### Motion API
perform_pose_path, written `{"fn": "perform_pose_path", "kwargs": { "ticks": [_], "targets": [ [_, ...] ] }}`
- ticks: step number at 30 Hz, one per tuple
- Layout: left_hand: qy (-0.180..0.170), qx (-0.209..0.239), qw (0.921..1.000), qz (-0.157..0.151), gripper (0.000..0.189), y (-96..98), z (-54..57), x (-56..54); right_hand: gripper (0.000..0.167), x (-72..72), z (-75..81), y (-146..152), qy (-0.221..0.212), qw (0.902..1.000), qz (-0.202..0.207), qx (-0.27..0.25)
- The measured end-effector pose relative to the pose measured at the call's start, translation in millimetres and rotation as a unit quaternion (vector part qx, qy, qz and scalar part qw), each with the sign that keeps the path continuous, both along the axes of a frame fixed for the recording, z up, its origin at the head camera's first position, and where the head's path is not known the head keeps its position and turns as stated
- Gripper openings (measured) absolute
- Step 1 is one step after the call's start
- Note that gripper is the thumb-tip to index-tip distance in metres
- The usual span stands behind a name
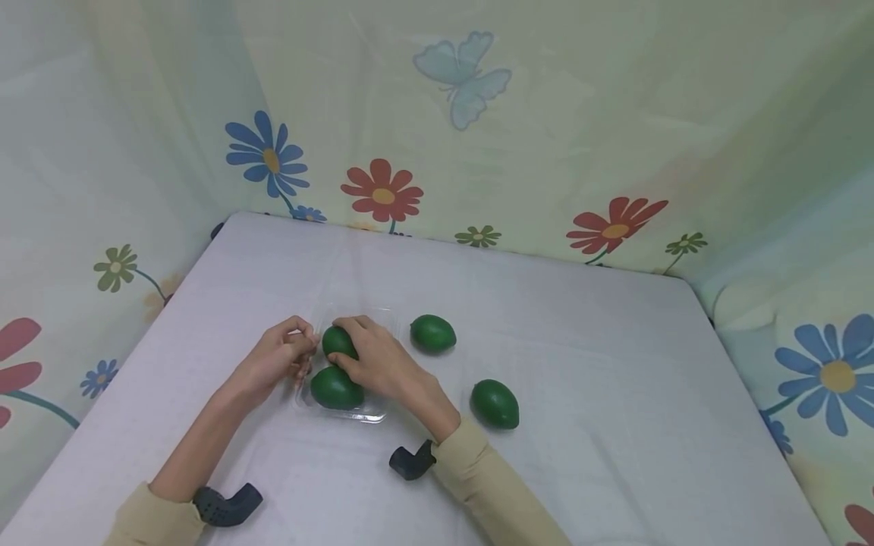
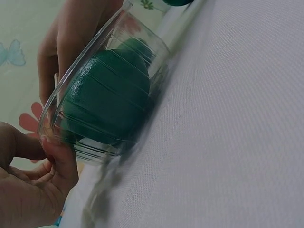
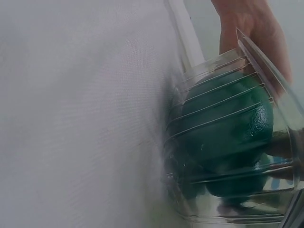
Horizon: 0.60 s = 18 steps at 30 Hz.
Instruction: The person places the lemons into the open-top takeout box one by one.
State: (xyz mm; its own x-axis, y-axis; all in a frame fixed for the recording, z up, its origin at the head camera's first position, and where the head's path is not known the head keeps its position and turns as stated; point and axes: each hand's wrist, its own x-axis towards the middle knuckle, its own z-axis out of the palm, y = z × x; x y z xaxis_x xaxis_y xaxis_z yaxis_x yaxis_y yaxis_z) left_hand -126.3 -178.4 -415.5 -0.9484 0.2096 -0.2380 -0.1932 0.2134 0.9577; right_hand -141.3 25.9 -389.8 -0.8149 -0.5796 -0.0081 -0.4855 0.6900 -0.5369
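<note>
A clear plastic container (image 1: 372,418) sits on the table left of centre, with two green limes inside it. My left hand (image 1: 276,356) pinches the container's left rim between thumb and fingers; the left wrist view shows the fingertips right at the lip. Inside, the far lime (image 1: 337,343) is gripped by my right hand (image 1: 378,360), thumb on its near side and fingers over the top. The near lime (image 1: 336,389) lies just below that thumb, its body seen through the ribbed wall in the left wrist view.
Two more limes lie on the white-covered table (image 1: 614,425) to the right of the container: one lime (image 1: 433,334) close to its far right corner, another lime (image 1: 495,403) nearer my right forearm. A flower-printed curtain (image 1: 532,152) stands behind the table and along its sides.
</note>
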Motion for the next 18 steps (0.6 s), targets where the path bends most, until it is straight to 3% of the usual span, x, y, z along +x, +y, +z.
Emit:
{"fn": "perform_pose_path", "kwargs": {
  "ticks": [12, 18],
  "targets": [
    [0.003, 0.004, 1.0, -0.007, 0.016, 3.8, 3.8, 1.8, 0.048, 12.2, 7.2, 18.0, 0.038, 0.9993, 0.0, 0.005],
    [0.003, 0.009, 0.9999, -0.008, 0.018, 1.4, 5.6, 4.0, 0.046, 21.1, 13.1, 28.2, 0.062, 0.9977, 0.024, -0.014]
  ]
}}
